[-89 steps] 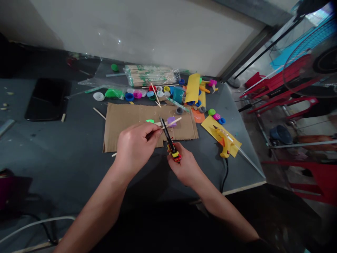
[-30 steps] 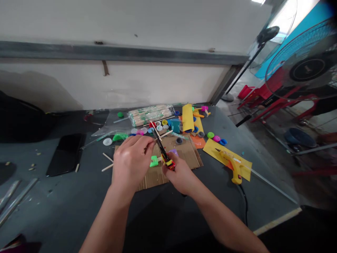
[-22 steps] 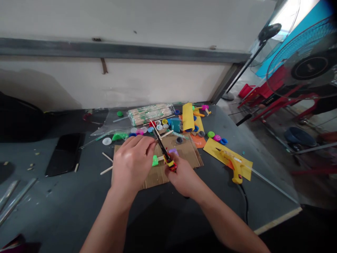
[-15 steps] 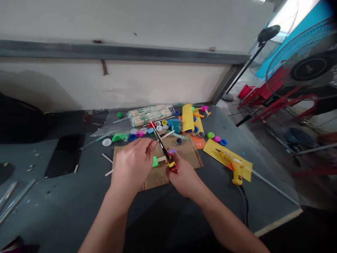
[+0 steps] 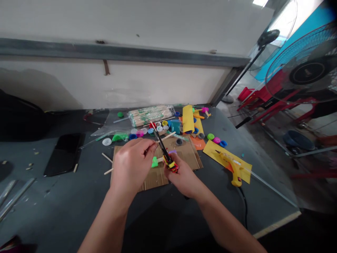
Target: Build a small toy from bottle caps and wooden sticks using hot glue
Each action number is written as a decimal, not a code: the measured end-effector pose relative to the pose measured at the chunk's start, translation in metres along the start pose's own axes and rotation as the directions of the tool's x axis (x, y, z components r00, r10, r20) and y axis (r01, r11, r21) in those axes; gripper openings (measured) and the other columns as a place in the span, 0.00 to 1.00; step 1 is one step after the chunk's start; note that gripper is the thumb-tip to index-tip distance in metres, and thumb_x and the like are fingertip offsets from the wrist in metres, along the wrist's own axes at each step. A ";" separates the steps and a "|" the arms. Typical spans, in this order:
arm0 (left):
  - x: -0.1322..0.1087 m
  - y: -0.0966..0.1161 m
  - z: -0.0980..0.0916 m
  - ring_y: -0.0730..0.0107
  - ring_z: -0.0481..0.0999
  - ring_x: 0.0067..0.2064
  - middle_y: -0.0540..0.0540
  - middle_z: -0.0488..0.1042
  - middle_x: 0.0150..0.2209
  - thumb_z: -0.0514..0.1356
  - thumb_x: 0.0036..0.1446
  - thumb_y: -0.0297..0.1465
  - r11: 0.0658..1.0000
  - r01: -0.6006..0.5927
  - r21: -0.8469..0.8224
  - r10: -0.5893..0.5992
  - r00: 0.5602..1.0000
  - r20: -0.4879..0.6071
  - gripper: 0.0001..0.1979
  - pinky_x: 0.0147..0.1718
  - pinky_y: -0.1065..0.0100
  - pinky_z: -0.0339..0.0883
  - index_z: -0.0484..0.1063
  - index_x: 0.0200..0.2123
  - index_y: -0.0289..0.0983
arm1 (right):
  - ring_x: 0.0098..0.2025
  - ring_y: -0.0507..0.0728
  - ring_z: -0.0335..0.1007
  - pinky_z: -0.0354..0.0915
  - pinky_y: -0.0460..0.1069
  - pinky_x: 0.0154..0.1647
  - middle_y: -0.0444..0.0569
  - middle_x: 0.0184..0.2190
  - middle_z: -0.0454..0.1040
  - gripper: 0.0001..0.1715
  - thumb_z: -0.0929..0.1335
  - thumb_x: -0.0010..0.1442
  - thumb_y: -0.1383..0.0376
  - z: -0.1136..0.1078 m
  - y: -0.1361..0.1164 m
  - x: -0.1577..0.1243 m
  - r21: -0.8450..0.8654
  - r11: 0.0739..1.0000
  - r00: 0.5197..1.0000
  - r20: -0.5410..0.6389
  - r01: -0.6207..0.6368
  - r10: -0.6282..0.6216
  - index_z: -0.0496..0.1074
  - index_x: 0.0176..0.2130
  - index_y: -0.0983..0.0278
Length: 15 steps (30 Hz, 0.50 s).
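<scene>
- The left hand (image 5: 133, 161) is turned back-up, forearm rising from the lower left, thumb and forefinger pinched together and the other fingers curled under; it grips one end of a thin wooden stick (image 5: 169, 135).
- The stick slants up and to the right, above the corrugated cardboard sheet (image 5: 155, 181).
- The right hand (image 5: 184, 179) comes from the lower right, wrist low, fingers closed around the yellow-and-red grips of a pliers-like hand tool (image 5: 168, 160).
- The tool's dark nose points up and left, crossing the stick just beside the left fingertips; whether it bites the wood cannot be told.
- Green print on the clear packet of wooden sticks (image 5: 151, 115) is too small to read.
- The yellow hot glue gun (image 5: 234, 170) lies on yellow paper (image 5: 210, 147); its small white label is illegible.
- The hub emblem on the fan (image 5: 306, 73) is blurred.
</scene>
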<state>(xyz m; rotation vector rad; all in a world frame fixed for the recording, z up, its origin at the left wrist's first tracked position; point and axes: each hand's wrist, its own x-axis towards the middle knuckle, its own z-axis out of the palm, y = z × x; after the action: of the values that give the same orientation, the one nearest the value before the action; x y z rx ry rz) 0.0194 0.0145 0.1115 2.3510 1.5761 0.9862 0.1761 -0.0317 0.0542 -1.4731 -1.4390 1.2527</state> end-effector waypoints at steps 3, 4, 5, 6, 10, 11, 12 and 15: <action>-0.001 0.001 0.001 0.65 0.76 0.35 0.47 0.79 0.32 0.56 0.61 0.29 0.999 -0.021 0.033 0.022 0.999 -0.031 0.09 0.31 0.66 0.66 0.77 0.32 0.41 | 0.33 0.52 0.65 0.62 0.47 0.36 0.44 0.32 0.68 0.12 0.64 0.54 0.70 0.002 0.003 0.001 0.019 0.999 0.999 -0.014 0.034 -0.033 0.64 0.40 0.62; -0.002 0.002 0.001 0.65 0.76 0.35 0.47 0.79 0.32 0.56 0.61 0.29 0.999 -0.027 0.041 0.028 0.999 -0.037 0.09 0.31 0.65 0.66 0.77 0.33 0.40 | 0.33 0.52 0.66 0.63 0.47 0.36 0.44 0.33 0.69 0.12 0.64 0.54 0.70 0.002 0.004 0.001 0.030 0.999 0.999 -0.019 0.040 -0.039 0.64 0.40 0.62; -0.002 0.002 0.001 0.65 0.76 0.35 0.47 0.79 0.32 0.56 0.61 0.28 0.998 -0.030 0.050 0.032 0.999 -0.039 0.09 0.31 0.65 0.65 0.77 0.32 0.40 | 0.32 0.52 0.66 0.63 0.47 0.36 0.44 0.33 0.69 0.12 0.64 0.53 0.70 0.003 0.004 0.001 0.044 0.998 0.999 -0.025 0.042 -0.041 0.64 0.40 0.62; -0.002 0.003 0.001 0.64 0.76 0.35 0.47 0.79 0.32 0.56 0.61 0.28 0.998 -0.032 0.057 0.035 0.999 -0.039 0.10 0.31 0.65 0.65 0.77 0.32 0.40 | 0.32 0.52 0.66 0.63 0.47 0.35 0.44 0.32 0.69 0.12 0.64 0.53 0.70 0.004 0.005 0.001 0.055 0.998 0.999 -0.028 0.039 -0.038 0.64 0.40 0.62; -0.001 0.004 0.001 0.64 0.76 0.34 0.47 0.79 0.31 0.56 0.60 0.28 0.996 -0.040 0.081 0.043 0.998 -0.035 0.10 0.31 0.65 0.65 0.77 0.31 0.40 | 0.31 0.52 0.65 0.62 0.46 0.33 0.43 0.31 0.68 0.14 0.64 0.50 0.72 0.007 0.003 0.001 0.046 0.999 0.999 -0.036 0.020 -0.018 0.63 0.39 0.62; -0.001 0.004 0.001 0.64 0.77 0.34 0.47 0.79 0.31 0.56 0.60 0.28 0.996 -0.041 0.084 0.044 0.998 -0.038 0.10 0.31 0.65 0.65 0.77 0.31 0.40 | 0.30 0.51 0.65 0.62 0.46 0.33 0.43 0.30 0.68 0.14 0.63 0.50 0.73 0.007 0.002 0.001 0.036 0.999 0.999 -0.038 0.018 -0.017 0.63 0.39 0.62; -0.001 0.004 0.000 0.64 0.77 0.34 0.47 0.79 0.31 0.56 0.60 0.27 0.996 -0.042 0.084 0.045 0.998 -0.041 0.10 0.31 0.65 0.65 0.77 0.31 0.40 | 0.30 0.51 0.65 0.62 0.46 0.32 0.43 0.30 0.68 0.14 0.63 0.50 0.73 0.007 0.001 0.001 0.029 0.999 0.999 -0.037 0.016 -0.015 0.63 0.38 0.62; -0.001 0.003 0.001 0.65 0.77 0.34 0.47 0.79 0.31 0.56 0.60 0.27 0.997 -0.034 0.074 0.037 0.998 -0.042 0.09 0.31 0.66 0.65 0.77 0.31 0.40 | 0.29 0.51 0.65 0.60 0.46 0.31 0.42 0.29 0.68 0.14 0.63 0.50 0.72 0.008 0.002 0.001 0.024 1.000 0.999 -0.032 0.007 -0.006 0.63 0.39 0.62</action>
<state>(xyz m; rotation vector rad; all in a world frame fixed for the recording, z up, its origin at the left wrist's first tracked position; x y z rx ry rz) 0.0223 0.0129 0.1118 2.4300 1.6185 1.0103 0.1689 -0.0323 0.0505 -1.4647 -1.4020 1.2332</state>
